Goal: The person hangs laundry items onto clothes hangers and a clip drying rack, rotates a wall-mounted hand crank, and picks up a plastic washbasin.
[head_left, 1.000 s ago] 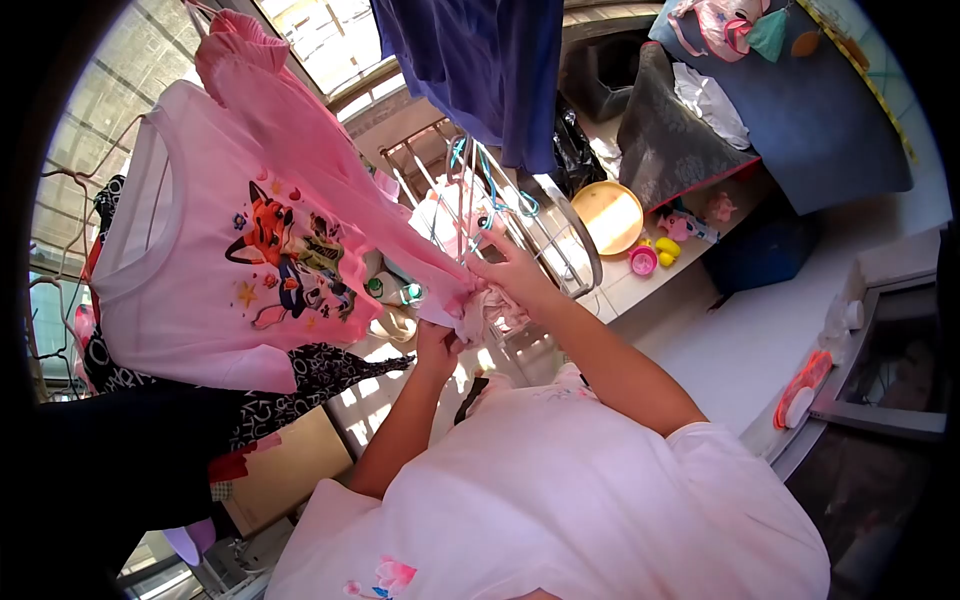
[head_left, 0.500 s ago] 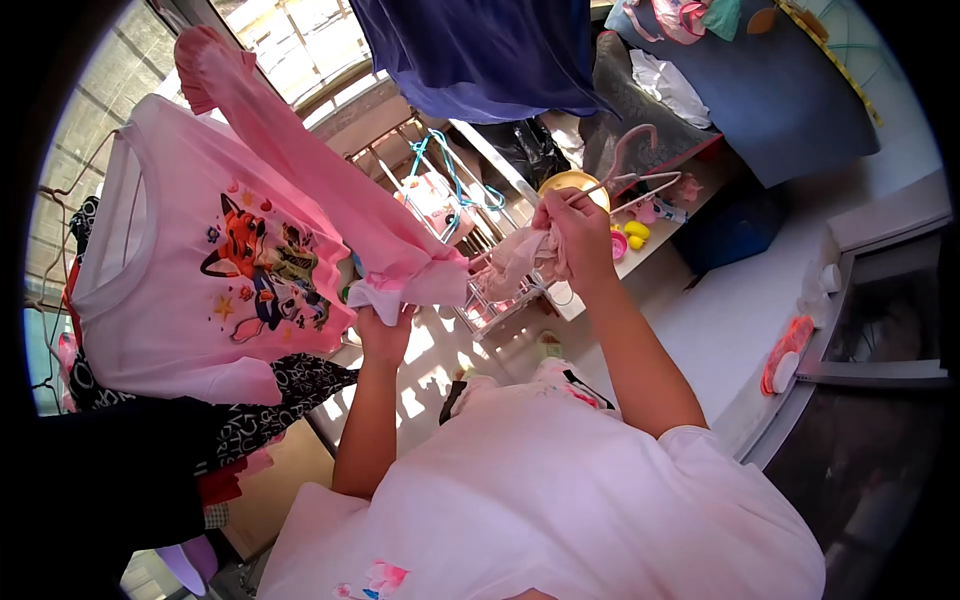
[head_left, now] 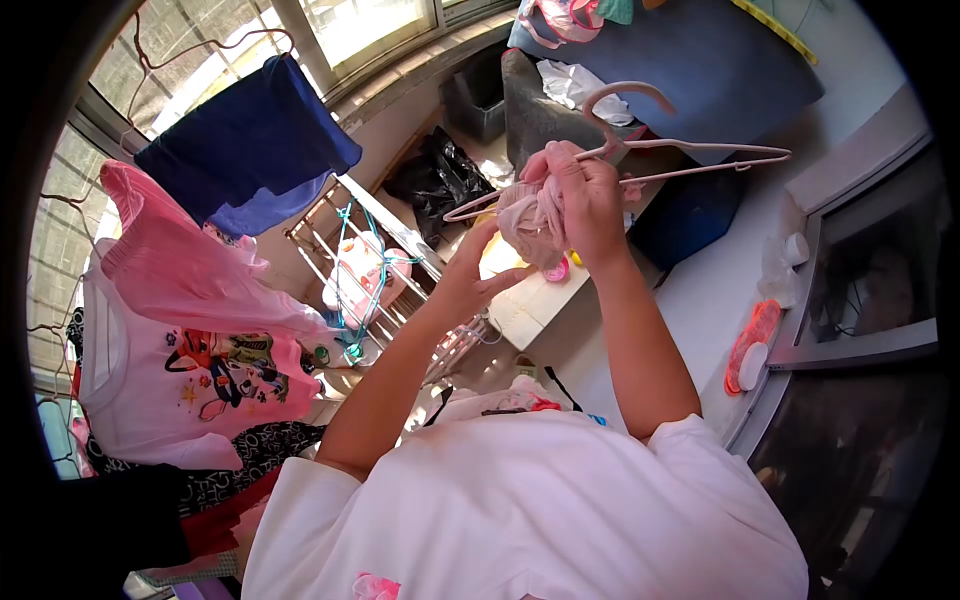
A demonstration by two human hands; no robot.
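Note:
My right hand (head_left: 592, 205) is closed around a pale pink hanger (head_left: 700, 147) and a bunched, pale pink piece of clothing (head_left: 532, 222). The hanger's hook points up, and its arms stick out on both sides of the fist. What the garment is cannot be made out while it is crumpled. Just left of the bundle, my left hand (head_left: 472, 283) has its thumb and fingers apart, with nothing held. Its fingertips are close to the cloth; whether they touch it I cannot tell.
At left hang a pink garment (head_left: 190, 262), a white shirt with a cartoon print (head_left: 140, 385) and a navy cloth (head_left: 250, 150). A metal rack (head_left: 325, 235) with blue hangers stands ahead. Beyond are a black plastic bag (head_left: 440, 185) and a dark blue bin (head_left: 690, 225).
My left hand has let go of the hanging pink garment's edge and moved right to the bundle. The hanger in my right hand has come up and turned. The view has shifted.

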